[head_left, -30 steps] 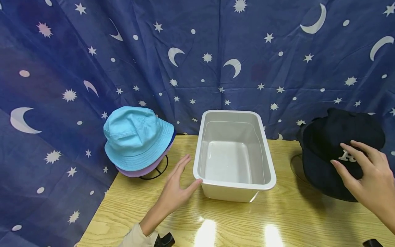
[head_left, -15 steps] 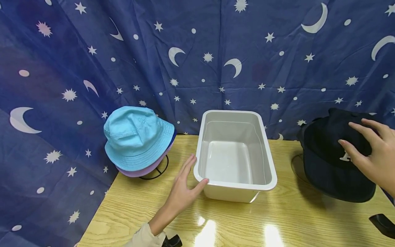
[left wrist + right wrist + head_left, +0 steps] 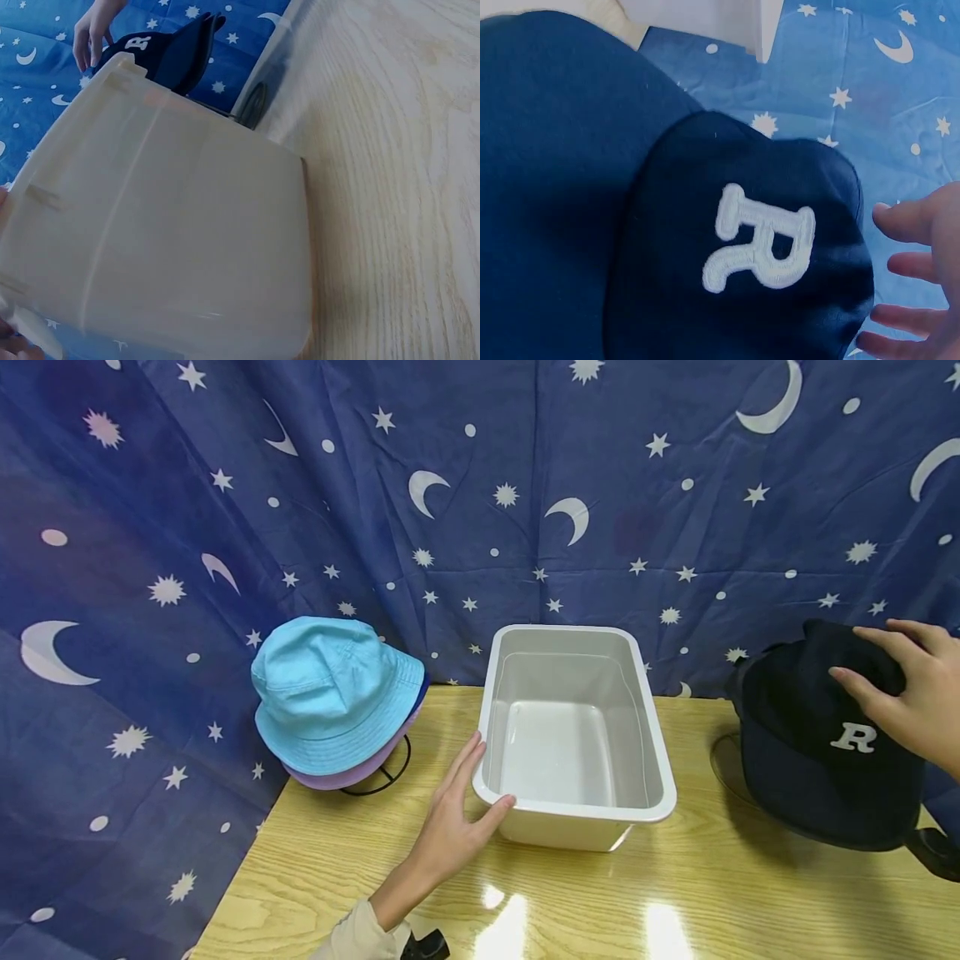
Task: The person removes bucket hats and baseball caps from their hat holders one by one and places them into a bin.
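Observation:
A light grey plastic bin (image 3: 573, 811), its inside bare, stands mid-table. My left hand (image 3: 448, 839) rests at its near left corner, thumb on the front rim and fingers straight along the left side. The left wrist view shows the bin's outer wall (image 3: 195, 217) filling much of the picture. To the right, a dark navy baseball cap (image 3: 806, 785) with a white letter R hangs over a stand. My right hand (image 3: 918, 689) hovers by the cap's crown, fingers spread and loosely bent; in the right wrist view its fingertips (image 3: 889, 217) are at the crown's edge.
A light blue bucket hat (image 3: 330, 693) tops a stack on the left, over a purple hat (image 3: 352, 775) and a dark blue one, on a black wire stand (image 3: 393, 781). A blue star-and-moon curtain (image 3: 487, 510) hangs behind the wooden table (image 3: 300, 868).
My right hand has moved back and up over the cap's crown, uncovering the letter R. The left hand has shifted slightly rightward along the bin's corner.

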The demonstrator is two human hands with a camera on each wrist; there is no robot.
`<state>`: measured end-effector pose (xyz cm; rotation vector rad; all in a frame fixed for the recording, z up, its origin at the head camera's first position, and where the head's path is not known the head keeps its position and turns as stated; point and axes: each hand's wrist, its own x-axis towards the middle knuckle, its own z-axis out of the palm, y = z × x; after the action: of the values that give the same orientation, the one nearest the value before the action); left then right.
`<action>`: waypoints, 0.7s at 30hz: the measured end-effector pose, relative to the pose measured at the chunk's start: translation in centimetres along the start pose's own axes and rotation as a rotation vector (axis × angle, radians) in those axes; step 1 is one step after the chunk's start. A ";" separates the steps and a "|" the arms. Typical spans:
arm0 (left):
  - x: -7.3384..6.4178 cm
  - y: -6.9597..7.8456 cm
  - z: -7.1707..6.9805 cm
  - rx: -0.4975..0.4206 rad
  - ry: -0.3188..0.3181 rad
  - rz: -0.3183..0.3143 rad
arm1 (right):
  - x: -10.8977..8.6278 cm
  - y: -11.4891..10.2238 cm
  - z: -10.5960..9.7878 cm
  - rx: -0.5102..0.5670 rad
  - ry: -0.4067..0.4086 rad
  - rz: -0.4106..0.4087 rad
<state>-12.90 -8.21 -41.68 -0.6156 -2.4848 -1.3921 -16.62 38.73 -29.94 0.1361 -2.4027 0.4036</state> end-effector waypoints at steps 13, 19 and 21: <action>-0.2 -0.7 0.7 0.059 0.023 0.113 | 2.5 1.9 1.2 -0.115 -0.116 0.019; -0.3 -0.8 0.8 0.065 0.018 0.122 | 3.0 1.8 1.1 -0.026 -0.051 0.038; -0.3 -0.9 0.8 0.067 0.017 0.123 | 3.2 1.9 1.1 0.014 -0.017 0.043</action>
<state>-13.06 -8.00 -42.86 -0.7254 -2.4244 -1.2597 -20.16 40.17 -29.09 0.0950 -2.4238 0.4408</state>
